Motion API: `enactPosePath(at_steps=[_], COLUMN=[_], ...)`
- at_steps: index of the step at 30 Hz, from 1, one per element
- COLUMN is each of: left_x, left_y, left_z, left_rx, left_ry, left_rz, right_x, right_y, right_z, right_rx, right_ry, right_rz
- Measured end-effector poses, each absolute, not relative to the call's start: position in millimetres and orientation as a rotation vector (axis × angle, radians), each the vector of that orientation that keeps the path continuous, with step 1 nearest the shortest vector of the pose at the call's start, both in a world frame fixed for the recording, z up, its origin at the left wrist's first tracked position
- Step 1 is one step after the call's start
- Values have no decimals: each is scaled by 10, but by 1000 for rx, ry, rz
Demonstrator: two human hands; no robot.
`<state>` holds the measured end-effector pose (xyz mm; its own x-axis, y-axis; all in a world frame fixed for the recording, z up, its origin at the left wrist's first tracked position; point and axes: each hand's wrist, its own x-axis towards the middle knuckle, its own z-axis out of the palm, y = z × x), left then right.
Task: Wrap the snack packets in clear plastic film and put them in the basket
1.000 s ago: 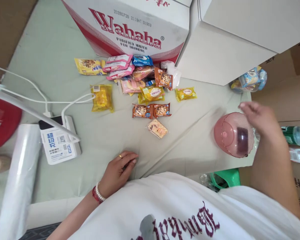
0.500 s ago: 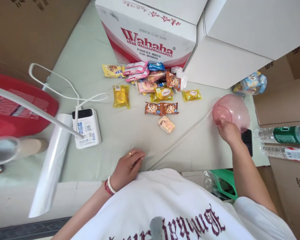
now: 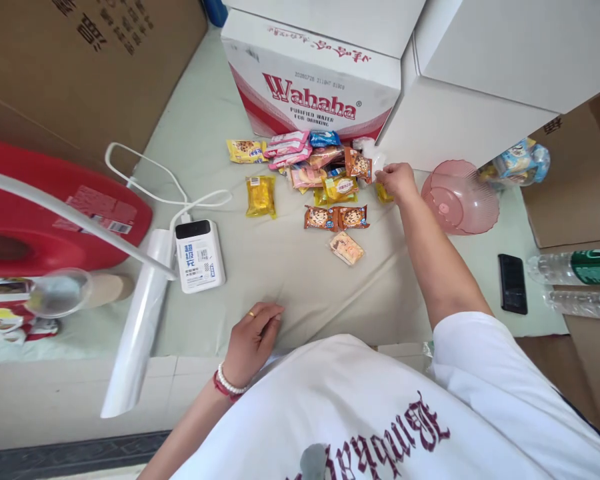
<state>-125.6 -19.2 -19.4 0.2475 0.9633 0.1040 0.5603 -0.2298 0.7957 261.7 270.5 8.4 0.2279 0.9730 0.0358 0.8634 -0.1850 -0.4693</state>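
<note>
A person in a white T-shirt (image 3: 380,407), seen from above, reaches across a cloth-covered table (image 3: 300,280) to a heap of wrapped snacks (image 3: 307,170). The right hand (image 3: 397,181) is at the heap's right edge, fingertips drawn close together beside a crumpled, see-through plastic bag (image 3: 373,153); whether they grip anything, I cannot tell. A yellow packet (image 3: 384,193) pokes out from beneath this hand. The left hand (image 3: 255,337) rests near the table's front edge, fingers loosely curled and close together. Just right of the right forearm sits a translucent pink bowl (image 3: 460,198), ribbed and wavy-rimmed, its round base visible. Behind it, a clear container (image 3: 523,162) holds blue and yellow packets. The heap lies against a white and red Wahaha carton (image 3: 310,83), whose contents are hidden. In front are two joined brown cookie packets (image 3: 336,217) and a clear-wrapped biscuit (image 3: 347,248). At far left, a clear-mouthed cup (image 3: 63,293) lies on its side near a red plastic container (image 3: 60,207); at far right are two clear bottles (image 3: 560,267).
</note>
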Motion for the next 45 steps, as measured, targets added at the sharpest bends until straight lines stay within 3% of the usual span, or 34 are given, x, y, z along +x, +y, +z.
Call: enactPosePath(at_steps=[6, 8, 11, 14, 23, 29, 33, 37, 45], left_x=[-1183, -1040, -685, -281, 119, 48, -19, -86, -119], left_y=[27, 226, 582, 877, 1126, 1192, 1164, 1159, 1172], left_z=[-39, 18, 37, -39, -345, -331, -286, -309, -388], left_rx=[1794, 1712, 1418, 1135, 795, 841, 1024, 1038, 778], left_ry=[1269, 1194, 1048, 942, 833, 780, 659, 572, 544], left_rz=[927, 927, 851, 791, 818, 761, 639, 605, 799], right_x=[2628, 2530, 2254, 1944, 1678, 1707, 1719, 1762, 1713], right_y=[2227, 1878, 1332, 889, 505, 490, 486, 432, 303], right_z=[187, 241, 245, 163, -110, 2, 72, 117, 261], right_rx=[-1985, -1826, -1421, -1292, -1623, -1636, -1555, -1458, -1207], right_ry=[-1284, -1146, -791, -638, -849, -1210, -1294, -968, -388], right_rz=[262, 494, 1082, 1282, 1137, 685, 866, 1125, 1161])
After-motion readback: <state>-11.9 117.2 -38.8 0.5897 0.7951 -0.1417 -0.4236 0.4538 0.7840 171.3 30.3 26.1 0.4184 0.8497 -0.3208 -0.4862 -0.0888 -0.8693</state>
